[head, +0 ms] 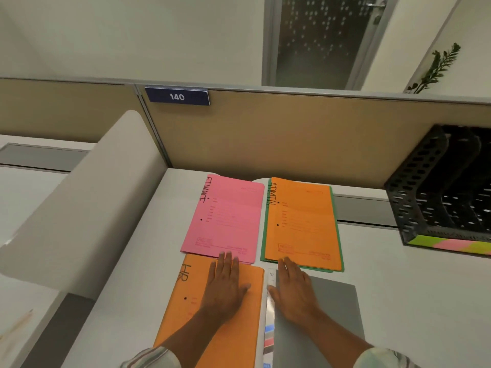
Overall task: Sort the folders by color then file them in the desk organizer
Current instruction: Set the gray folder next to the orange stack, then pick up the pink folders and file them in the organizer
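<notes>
Head view: sorting under way, nothing filed yet

Head view shows me four folder positions laid out on the desk [414, 274].

Hand state. My left hand [227, 285] lies flat, palm down, on the near orange folder [212, 328] marked HR. Its fingers [225, 261] are extended and held close together, and the fingertips reach the near edge of the pink folder [225, 216]. My right hand [295, 290] lies flat, palm down, on the grey folder [334, 309]. Its fingers are extended with the thumb set apart toward the left, and the fingertips reach the near edge of the far orange folder [303, 224]. Neither hand pinches or lifts anything.

Folder positions.
1. Pink folder: just beyond the left fingertips.
2. Far orange folder: just beyond the right fingertips, resting on a green folder [335, 229] whose edge shows on its right and near sides.
3. HR folder: under the left palm.
4. Grey folder: under the right palm.

Progress. I judge the sort incomplete: the two orange folders lie apart, and one orange still covers green.

Remaining. The black organizer [414, 187] stands well to the right of the right fingers. I see no folder standing in its slots, though the slot interiors are dark. All filing remains.
</notes>
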A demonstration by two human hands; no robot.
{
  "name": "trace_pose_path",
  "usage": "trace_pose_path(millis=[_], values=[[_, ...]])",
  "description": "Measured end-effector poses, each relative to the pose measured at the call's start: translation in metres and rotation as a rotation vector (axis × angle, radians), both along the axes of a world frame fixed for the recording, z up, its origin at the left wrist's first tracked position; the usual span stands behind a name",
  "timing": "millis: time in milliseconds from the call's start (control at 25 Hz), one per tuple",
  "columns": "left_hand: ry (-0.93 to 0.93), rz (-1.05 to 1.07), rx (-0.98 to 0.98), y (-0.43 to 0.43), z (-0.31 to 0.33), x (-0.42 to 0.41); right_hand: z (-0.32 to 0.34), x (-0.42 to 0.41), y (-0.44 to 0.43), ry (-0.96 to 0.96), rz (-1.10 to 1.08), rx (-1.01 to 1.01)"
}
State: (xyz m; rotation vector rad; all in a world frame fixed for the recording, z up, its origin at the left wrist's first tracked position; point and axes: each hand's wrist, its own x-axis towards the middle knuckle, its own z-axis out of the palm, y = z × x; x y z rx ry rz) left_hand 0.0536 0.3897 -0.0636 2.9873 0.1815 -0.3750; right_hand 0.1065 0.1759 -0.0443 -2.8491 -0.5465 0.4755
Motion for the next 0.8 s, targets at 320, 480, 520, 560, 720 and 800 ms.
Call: trace_pose_path(millis=[320,480,520,560,720,800], values=[[0.003,0.212,-0.109,0.085,-0.005,0.084,-0.011,0.072,0.096,0.033,0.105,0.071],[-0.004,0.445,-0.153,0.111,-0.001,0.107,-0.015,0.089,0.116,0.154,0.091,0.095],[-0.004,0.504,-0.196,0.117,0.0,0.111,-0.018,0.092,0.118,0.176,0.111,0.077],[-0.008,0.545,-0.243,0.121,0.001,0.115,-0.019,0.093,0.12,0.193,0.131,0.054],[-0.023,0.611,-0.31,0.133,0.007,0.131,-0.021,0.092,0.125,0.216,0.17,-0.023],[-0.043,0.636,-0.332,0.134,0.013,0.138,-0.02,0.092,0.126,0.216,0.17,-0.028]])
